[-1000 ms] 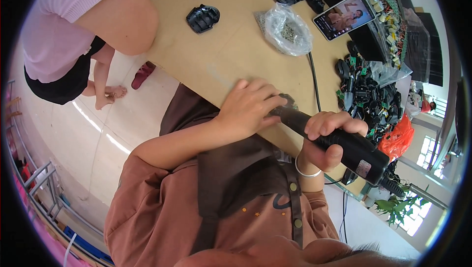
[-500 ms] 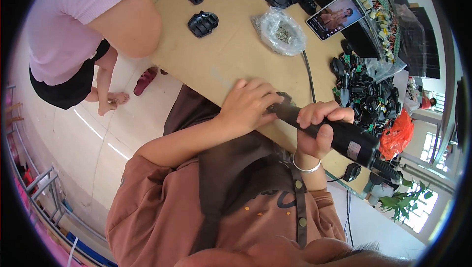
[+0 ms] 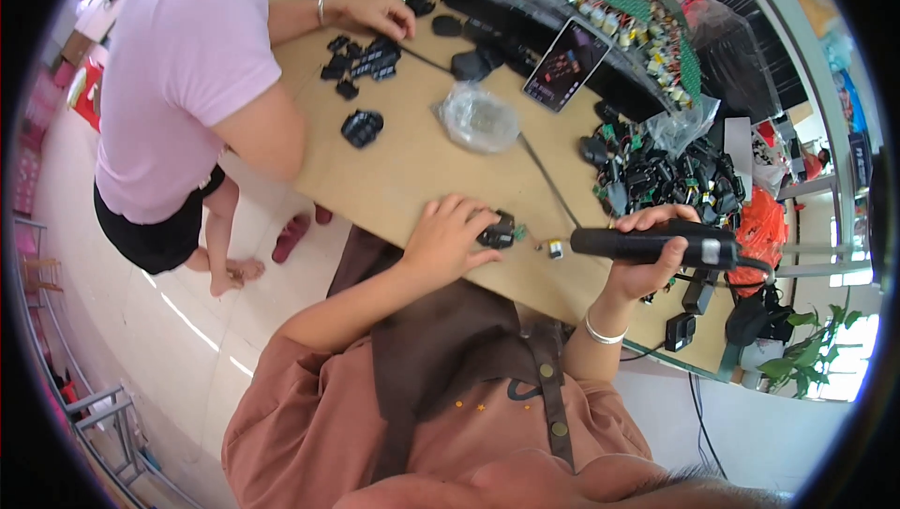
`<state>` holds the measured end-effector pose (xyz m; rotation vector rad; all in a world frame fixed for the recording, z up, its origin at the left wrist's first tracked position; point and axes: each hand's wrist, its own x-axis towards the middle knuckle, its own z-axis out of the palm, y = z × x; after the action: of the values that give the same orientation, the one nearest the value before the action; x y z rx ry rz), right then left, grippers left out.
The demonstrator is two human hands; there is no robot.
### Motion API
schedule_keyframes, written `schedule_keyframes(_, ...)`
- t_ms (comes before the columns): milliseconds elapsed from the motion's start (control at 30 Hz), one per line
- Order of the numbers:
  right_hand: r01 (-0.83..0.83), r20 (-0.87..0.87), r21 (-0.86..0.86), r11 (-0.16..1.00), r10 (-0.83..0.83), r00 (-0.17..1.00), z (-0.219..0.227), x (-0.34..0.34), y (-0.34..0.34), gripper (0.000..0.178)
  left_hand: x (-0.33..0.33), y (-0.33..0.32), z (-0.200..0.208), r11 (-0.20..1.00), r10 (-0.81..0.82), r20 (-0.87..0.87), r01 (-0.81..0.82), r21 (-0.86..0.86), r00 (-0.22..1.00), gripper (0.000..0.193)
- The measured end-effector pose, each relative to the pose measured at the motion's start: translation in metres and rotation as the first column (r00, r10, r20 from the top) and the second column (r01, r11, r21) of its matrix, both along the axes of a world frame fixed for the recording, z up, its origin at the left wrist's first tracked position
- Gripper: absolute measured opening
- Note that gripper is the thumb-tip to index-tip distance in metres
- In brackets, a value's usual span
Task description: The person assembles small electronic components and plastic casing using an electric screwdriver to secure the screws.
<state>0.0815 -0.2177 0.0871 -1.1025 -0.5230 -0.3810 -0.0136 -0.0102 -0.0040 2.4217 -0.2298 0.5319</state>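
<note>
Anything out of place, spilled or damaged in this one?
One oddity: a maroon slipper lies on the floor while a co-worker's foot is bare. I see no spill or clear damage around the black part at the left hand.

**Wide view down from the head**

The head camera looks steeply down and forward. The wearer's shirt (image 3: 300, 425) fills the near side, close up; the table (image 3: 403, 157) lies just beyond. The fisheye field takes in floor (image 3: 178, 350) at left and a plant (image 3: 811, 359) at right.
</note>
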Motion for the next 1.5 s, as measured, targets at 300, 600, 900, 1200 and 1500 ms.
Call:
schedule_keyframes(300, 0.14, 0.028, 0.106, 0.985, -0.144, 0.989, -0.037, 0.009, -0.02, 0.066, 0.012, 0.006, 0.024, 0.853, -0.078, -0.023, 0.055, -0.52, 0.997, 0.047)
schedule_keyframes(600, 0.21, -0.12, 0.275, 0.938, -0.184, 0.976, -0.04, 0.002, -0.03, 0.071, 0.083, 0.021, 0.091, 0.571, -0.077, 0.201, 0.209, -0.794, 0.976, 0.05)
schedule_keyframes(900, -0.101, -0.151, 0.321, 0.942, 0.156, 0.976, -0.045, -0.014, -0.019, 0.063, 0.154, -0.038, 0.108, 0.529, -0.326, 0.063, 0.238, -0.814, 0.943, 0.043)
schedule_keyframes(1200, -0.079, -0.123, 0.266, 0.961, 0.115, 0.986, -0.055, -0.019, -0.02, 0.065, 0.239, -0.179, 0.134, 0.527, -0.555, 0.058, 0.405, -0.747, 0.829, 0.045)
schedule_keyframes(1500, -0.087, -0.021, 0.202, 0.975, 0.093, 0.995, -0.057, -0.011, -0.027, 0.059, 0.267, -0.288, 0.09, 0.685, -0.728, 0.079, 0.728, 0.036, 0.681, 0.044)
